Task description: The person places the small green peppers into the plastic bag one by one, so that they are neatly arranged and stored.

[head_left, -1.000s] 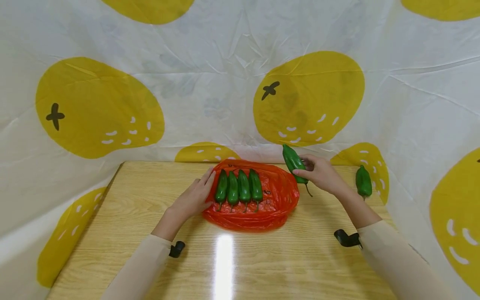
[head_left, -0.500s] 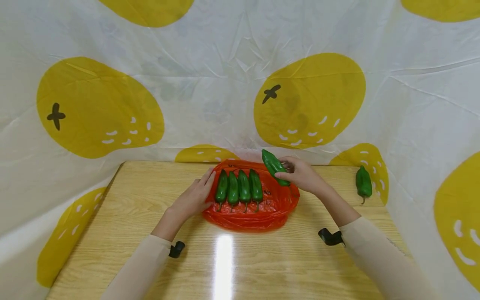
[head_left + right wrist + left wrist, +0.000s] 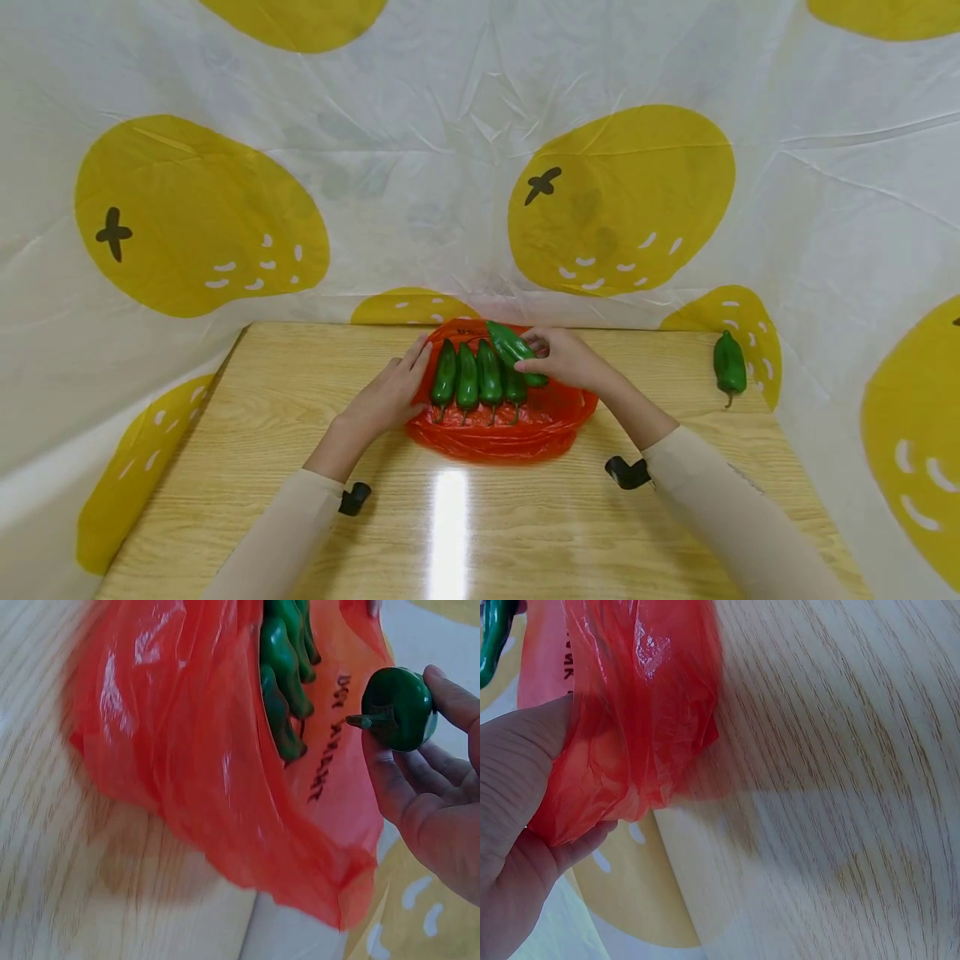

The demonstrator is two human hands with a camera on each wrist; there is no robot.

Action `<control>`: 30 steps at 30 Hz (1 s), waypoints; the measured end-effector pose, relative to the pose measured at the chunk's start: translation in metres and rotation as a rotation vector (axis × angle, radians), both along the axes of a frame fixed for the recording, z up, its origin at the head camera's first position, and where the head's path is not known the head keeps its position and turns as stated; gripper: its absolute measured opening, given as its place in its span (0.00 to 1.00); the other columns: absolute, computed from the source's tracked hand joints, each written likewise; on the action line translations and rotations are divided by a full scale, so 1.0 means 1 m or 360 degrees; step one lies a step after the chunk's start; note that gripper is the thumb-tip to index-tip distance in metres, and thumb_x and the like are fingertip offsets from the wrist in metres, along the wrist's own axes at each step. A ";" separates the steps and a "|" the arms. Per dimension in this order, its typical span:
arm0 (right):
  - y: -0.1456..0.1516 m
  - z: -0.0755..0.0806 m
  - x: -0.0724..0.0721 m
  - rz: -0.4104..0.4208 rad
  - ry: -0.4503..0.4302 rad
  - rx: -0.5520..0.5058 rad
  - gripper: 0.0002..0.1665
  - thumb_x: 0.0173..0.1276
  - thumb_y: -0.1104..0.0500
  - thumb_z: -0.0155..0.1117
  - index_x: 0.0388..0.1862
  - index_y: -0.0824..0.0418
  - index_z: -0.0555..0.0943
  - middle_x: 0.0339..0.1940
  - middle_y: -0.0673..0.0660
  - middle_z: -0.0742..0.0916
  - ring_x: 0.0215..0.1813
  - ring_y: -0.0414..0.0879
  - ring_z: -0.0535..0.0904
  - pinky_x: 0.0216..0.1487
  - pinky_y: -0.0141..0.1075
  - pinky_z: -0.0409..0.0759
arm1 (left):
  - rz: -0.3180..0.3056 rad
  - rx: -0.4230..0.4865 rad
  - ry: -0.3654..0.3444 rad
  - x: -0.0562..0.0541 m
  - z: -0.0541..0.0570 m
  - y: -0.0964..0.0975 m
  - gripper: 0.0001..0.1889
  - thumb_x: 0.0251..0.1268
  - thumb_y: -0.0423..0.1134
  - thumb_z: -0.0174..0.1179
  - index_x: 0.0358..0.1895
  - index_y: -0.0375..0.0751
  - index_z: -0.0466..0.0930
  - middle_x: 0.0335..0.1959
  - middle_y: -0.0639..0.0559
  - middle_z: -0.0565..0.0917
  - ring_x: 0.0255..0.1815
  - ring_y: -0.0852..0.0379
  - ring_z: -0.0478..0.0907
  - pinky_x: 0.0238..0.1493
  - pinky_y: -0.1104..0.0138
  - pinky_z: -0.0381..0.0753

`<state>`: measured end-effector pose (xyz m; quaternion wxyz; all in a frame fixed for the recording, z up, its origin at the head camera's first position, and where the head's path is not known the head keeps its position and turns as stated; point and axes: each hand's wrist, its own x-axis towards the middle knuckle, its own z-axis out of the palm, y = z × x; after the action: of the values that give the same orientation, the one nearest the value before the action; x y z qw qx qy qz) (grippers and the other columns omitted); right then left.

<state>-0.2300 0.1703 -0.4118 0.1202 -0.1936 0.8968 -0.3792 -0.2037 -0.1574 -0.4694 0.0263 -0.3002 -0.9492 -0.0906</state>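
Observation:
A red plastic bag (image 3: 495, 443) lies mouth-up on the wooden table, with several green chili peppers (image 3: 467, 379) side by side in it, stems toward me. At the bag's left side my left hand (image 3: 386, 392) holds its edge; the left wrist view shows the plastic (image 3: 645, 712) between thumb and fingers. Over the right part of the row, my right hand (image 3: 566, 358) pinches another green chili pepper (image 3: 510, 343), tip pointing up and left. It partly covers the rightmost pepper in the head view. Its stem end (image 3: 401, 709) faces the right wrist camera, apart from the row.
One more green pepper (image 3: 729, 367) lies on the table (image 3: 525, 533) at the far right. A white cloth (image 3: 435, 192) with yellow fruit prints hangs behind the table and along its sides. A black wrist device (image 3: 628, 472) sits under each forearm.
My right hand has carried the pepper left and downward, from the bag's right edge to over the row. My left hand and the row of peppers have stayed in place.

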 end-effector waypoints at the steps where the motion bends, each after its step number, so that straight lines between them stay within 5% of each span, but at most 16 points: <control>1: -0.003 -0.001 0.000 0.0000 -0.0019 0.0007 0.28 0.70 0.52 0.73 0.63 0.66 0.81 0.56 0.62 0.88 0.59 0.57 0.84 0.59 0.51 0.84 | 0.0000 0.0001 0.0002 0.000 0.000 0.000 0.56 0.58 0.42 0.78 0.81 0.27 0.50 0.84 0.33 0.51 0.60 0.31 0.78 0.66 0.49 0.79; 8: -0.023 -0.010 -0.003 -0.0022 -0.0134 0.0118 0.32 0.69 0.46 0.73 0.64 0.63 0.80 0.54 0.59 0.88 0.57 0.53 0.84 0.56 0.45 0.85 | -0.0003 0.0016 -0.0028 0.003 0.002 0.001 0.56 0.57 0.41 0.78 0.81 0.27 0.49 0.84 0.34 0.50 0.61 0.31 0.77 0.66 0.48 0.79; 19: -0.055 -0.021 -0.008 -0.0113 -0.0228 0.0075 0.31 0.67 0.43 0.74 0.58 0.65 0.84 0.48 0.57 0.88 0.44 0.46 0.83 0.45 0.37 0.84 | -0.0010 0.0010 -0.0020 0.002 0.002 0.002 0.57 0.57 0.41 0.78 0.82 0.27 0.49 0.85 0.34 0.49 0.62 0.30 0.77 0.66 0.47 0.79; 25: -0.071 -0.030 -0.010 -0.0230 -0.0274 0.0027 0.35 0.68 0.42 0.72 0.61 0.68 0.83 0.36 0.57 0.88 0.34 0.44 0.81 0.37 0.34 0.81 | -0.0006 -0.0018 -0.0034 0.002 0.001 0.000 0.57 0.59 0.42 0.77 0.82 0.28 0.47 0.85 0.35 0.46 0.63 0.31 0.77 0.67 0.48 0.79; 30: -0.081 -0.038 -0.012 -0.0329 -0.0335 0.0022 0.38 0.68 0.40 0.72 0.62 0.68 0.82 0.49 0.61 0.90 0.36 0.44 0.86 0.44 0.40 0.87 | -0.0008 -0.0020 -0.0037 0.003 0.000 -0.001 0.57 0.59 0.42 0.77 0.82 0.28 0.46 0.85 0.36 0.46 0.63 0.31 0.76 0.66 0.48 0.79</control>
<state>-0.2418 0.0895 -0.4500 0.1752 -0.0585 0.8971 -0.4014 -0.2007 -0.1583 -0.4691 0.0132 -0.3018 -0.9492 -0.0881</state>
